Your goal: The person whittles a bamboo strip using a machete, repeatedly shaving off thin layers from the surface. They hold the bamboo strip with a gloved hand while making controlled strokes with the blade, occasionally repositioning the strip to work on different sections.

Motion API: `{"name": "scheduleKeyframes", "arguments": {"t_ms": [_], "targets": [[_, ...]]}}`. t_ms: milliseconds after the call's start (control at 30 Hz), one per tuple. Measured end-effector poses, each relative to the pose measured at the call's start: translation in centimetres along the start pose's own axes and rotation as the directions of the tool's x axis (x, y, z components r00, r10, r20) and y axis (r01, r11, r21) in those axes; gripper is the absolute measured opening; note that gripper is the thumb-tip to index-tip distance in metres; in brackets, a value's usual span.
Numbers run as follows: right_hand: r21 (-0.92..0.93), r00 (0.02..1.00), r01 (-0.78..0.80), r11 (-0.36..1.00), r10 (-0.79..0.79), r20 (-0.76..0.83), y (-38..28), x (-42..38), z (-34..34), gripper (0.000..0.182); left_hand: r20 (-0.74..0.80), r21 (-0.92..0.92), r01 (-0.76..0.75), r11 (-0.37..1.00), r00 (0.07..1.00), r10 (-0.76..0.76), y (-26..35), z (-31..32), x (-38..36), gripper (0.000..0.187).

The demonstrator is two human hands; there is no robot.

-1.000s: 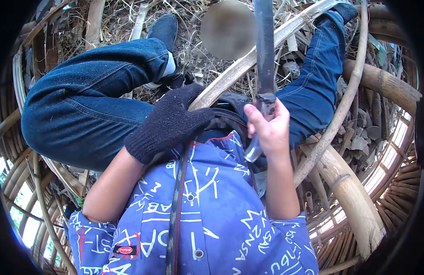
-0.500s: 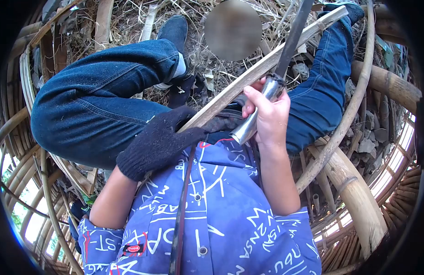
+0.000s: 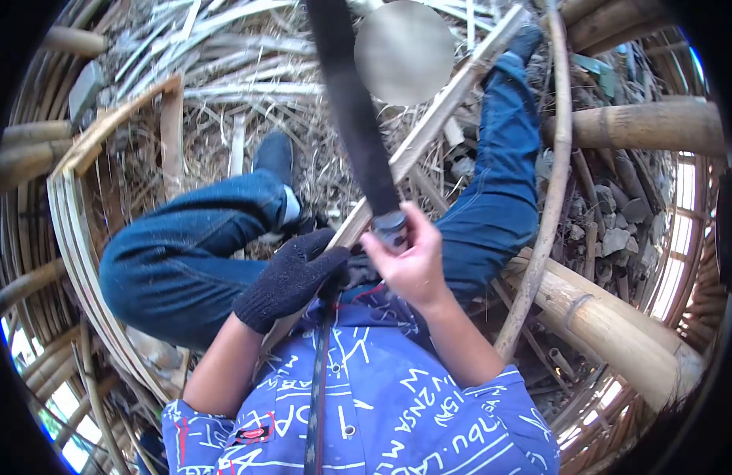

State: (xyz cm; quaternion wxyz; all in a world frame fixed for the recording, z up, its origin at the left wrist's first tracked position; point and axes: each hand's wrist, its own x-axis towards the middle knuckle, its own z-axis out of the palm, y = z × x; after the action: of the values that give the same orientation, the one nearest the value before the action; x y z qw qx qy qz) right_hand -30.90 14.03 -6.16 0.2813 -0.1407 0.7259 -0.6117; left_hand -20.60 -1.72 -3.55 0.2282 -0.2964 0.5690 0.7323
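A black knitted glove covers my left hand (image 3: 290, 279), which is closed around a long pale bamboo strip (image 3: 435, 123). That strip slants from my waist up past my right leg, its far end near my shoe. My bare right hand (image 3: 413, 265) grips the metal handle (image 3: 391, 229) of a large knife. The knife's broad dark blade (image 3: 351, 103) points away from me, smeared by motion, and overlaps the strip in this view.
Split bamboo strips (image 3: 85, 293) lie by my left leg. A thin curved pole (image 3: 552, 174) and thick bamboo poles (image 3: 603, 317) stand to the right, with broken stones (image 3: 615, 241) beyond. Straw and shavings (image 3: 223, 119) cover the ground ahead.
The knife has swung from pointing up-right to up-left, and my right hand has turned with it. My left hand still holds the strip. The view has tilted, showing more ground ahead.
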Motion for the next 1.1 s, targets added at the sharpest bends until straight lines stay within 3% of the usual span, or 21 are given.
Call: {"name": "scheduleKeyframes", "arguments": {"t_ms": [33, 133, 267, 333, 367, 433, 567, 733, 833, 867, 900, 933, 1033, 1067, 1100], "targets": [[0.012, 1.0, 0.02, 1.0, -0.02, 0.021, -1.2, 0.0, 0.1, 0.028, -0.025, -0.006, -0.016, 1.0, 1.0, 0.016, 0.9, 0.1, 0.0, 0.025], [-0.216, 0.978, 0.209, 0.954, -0.2, 0.064, -2.7, -0.1, -0.9, 0.03, -0.08, -0.011, -0.058, 0.998, 0.995, 0.056, 0.9, -0.3, -0.9, 0.024], [-0.33, 0.913, 0.393, 0.858, -0.407, 0.03, -2.2, 0.4, -3.7, 0.026, -0.152, 0.076, -0.002, 0.997, 0.988, 0.014, 0.9, -0.7, -5.2, 0.021], [-0.363, 0.899, 0.404, 0.84, -0.438, -0.014, -2.7, 0.4, -4.7, 0.025, -0.095, -0.031, -0.047, 0.998, 0.994, 0.044, -1.9, -1.6, -6.9, 0.015], [-0.379, 0.904, 0.382, 0.843, -0.427, -0.038, -2.8, 0.3, -5.1, 0.025, -0.11, -0.012, -0.048, 0.999, 0.993, 0.046, -2.4, -1.7, -8.0, 0.015], [-0.334, 0.925, 0.324, 0.885, -0.371, -0.087, -2.3, 0.2, -5.6, 0.024, -0.121, -0.161, 0.067, 0.985, 0.989, -0.087, -3.0, -1.7, -9.4, 0.012], [-0.165, 0.95, 0.241, 0.956, -0.268, -0.164, -0.6, 0.4, -5.0, 0.024, -0.14, -0.08, 0.124, 0.989, 0.981, -0.134, -4.1, -2.2, -10.0, 0.014], [0.017, 0.948, 0.175, 0.984, -0.164, -0.271, -0.9, 0.5, -4.2, 0.023, -0.076, -0.289, 0.033, 0.957, 0.995, -0.058, -2.7, -3.3, -8.0, 0.032], [0.009, 0.933, 0.214, 0.977, -0.202, -0.298, -1.8, 0.5, -5.0, 0.021, -0.192, 0.126, -0.189, 0.974, 0.959, 0.21, -6.1, -5.0, -5.6, 0.035], [0.007, 0.929, 0.221, 0.975, -0.208, -0.307, -1.8, 0.4, -5.4, 0.021, -0.179, 0.138, -0.192, 0.972, 0.96, 0.215, -6.4, -5.2, -5.4, 0.035], [-0.034, 0.922, 0.234, 0.972, -0.233, -0.309, -2.0, 0.4, -6.1, 0.021, -0.137, 0.367, -0.238, 0.899, 0.942, 0.306, -6.3, -5.5, -4.9, 0.018], [-0.031, 0.918, 0.235, 0.971, -0.233, -0.32, -1.9, 0.5, -6.4, 0.021, -0.09, 0.564, -0.27, 0.78, 0.919, 0.383, -6.6, -5.6, -4.7, 0.018], [-0.058, 0.926, 0.216, 0.975, -0.223, -0.306, -1.9, 0.9, -7.2, 0.022, -0.137, 0.508, -0.214, 0.835, 0.936, 0.323, -5.3, -4.7, -5.0, 0.017], [-0.193, 0.903, 0.262, 0.945, -0.311, -0.297, -2.5, 1.2, -7.5, 0.023, -0.142, 0.476, -0.192, 0.858, 0.946, 0.29, -4.0, -4.2, -5.5, 0.043], [-0.326, 0.877, 0.304, 0.895, -0.397, -0.272, -3.0, 1.4, -7.8, 0.024, -0.141, 0.473, -0.191, 0.86, 0.947, 0.288, -3.1, -4.0, -5.7, 0.043]]}}
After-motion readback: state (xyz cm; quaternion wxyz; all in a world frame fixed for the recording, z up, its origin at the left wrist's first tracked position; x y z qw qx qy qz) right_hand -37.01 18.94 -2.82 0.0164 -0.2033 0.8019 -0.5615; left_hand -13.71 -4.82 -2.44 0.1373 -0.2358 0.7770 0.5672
